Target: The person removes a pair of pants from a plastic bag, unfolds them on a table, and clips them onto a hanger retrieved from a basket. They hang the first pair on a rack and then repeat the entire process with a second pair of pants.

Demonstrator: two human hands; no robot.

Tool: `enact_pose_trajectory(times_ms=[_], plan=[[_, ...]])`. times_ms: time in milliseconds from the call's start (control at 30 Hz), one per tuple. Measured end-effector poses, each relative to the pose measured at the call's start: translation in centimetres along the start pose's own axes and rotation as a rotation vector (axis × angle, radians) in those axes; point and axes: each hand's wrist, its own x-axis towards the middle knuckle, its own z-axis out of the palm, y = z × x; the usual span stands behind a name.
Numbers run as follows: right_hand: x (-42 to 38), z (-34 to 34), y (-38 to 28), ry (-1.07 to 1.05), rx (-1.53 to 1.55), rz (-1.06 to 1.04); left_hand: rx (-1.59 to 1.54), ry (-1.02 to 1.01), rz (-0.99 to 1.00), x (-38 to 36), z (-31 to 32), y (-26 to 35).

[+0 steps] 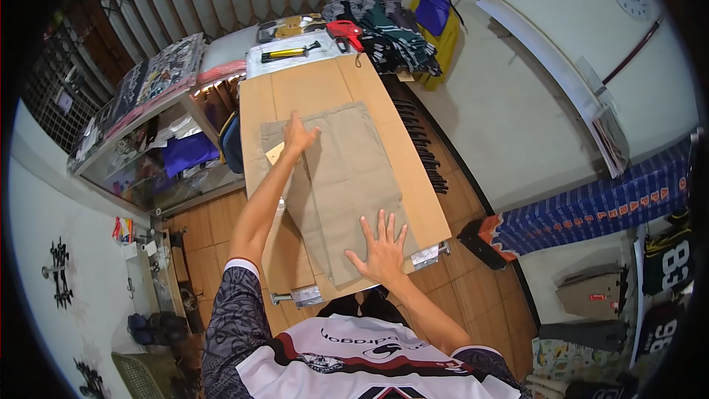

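Observation:
A folded khaki garment (343,170), which looks like shorts or trousers, lies flat on a light wooden table (306,92). My left hand (299,135) rests near its far left corner, index finger stretched forward and thumb out to the right. Beside the left wrist a cardboard tag (275,154) sticks out at the garment's edge. Closer to my body, my right hand (382,251) lies palm down with fingers spread on the near right part of the cloth. Neither hand grips anything.
At the table's far end are a red tag gun (345,32), a yellow-and-black pump-like tool (288,52) and stacked clothes (391,33). A glass display case (155,148) stands left. Metal clamps (306,295) sit on the near table edge.

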Motion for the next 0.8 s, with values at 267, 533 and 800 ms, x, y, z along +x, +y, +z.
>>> enact_pose_trajectory(times_ms=[267, 533, 800], plan=[[0.1, 0.1, 0.2, 0.004, 0.019, 0.005, -0.307, -0.246, -0.248, 4.2, -0.1, -0.8], [-0.8, 1.2, 1.1, 0.102, 0.095, -0.012, -0.733, -0.161, 0.166, -9.5, -6.3, 8.8], [-7.7, -3.2, 7.2, -0.095, 2.205, 0.458, -0.993, -0.430, -0.013, -39.0, -10.2, 11.6]])
